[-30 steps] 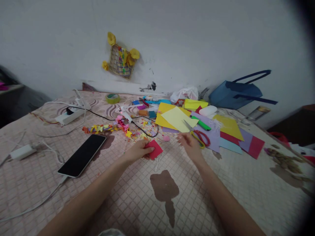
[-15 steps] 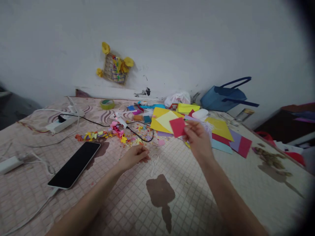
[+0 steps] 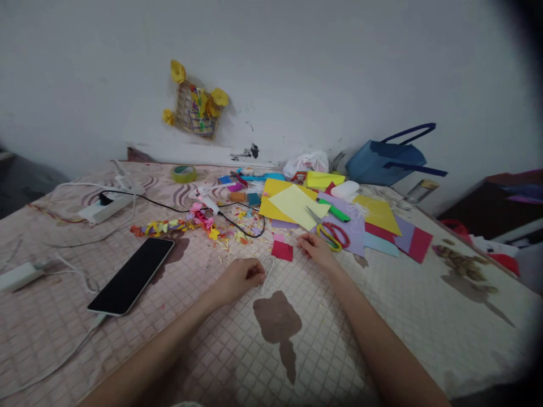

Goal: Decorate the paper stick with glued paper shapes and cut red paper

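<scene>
here's the red square [image 3: 282, 251] on the tablecloth [image 3: 339, 333], between both hands: right hand [image 3: 317, 250] loosely spread just beside it, left hand [image 3: 242, 276] curled at the white string [image 3: 268, 276], pinching or not, can't tell!

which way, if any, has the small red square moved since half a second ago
Yes: against the pale yellow sheet, the red square moved left and down, onto the cloth.

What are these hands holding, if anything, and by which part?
The right hand looks empty. The left hand is at the white string, but whether it grips any part cannot be told.
</scene>
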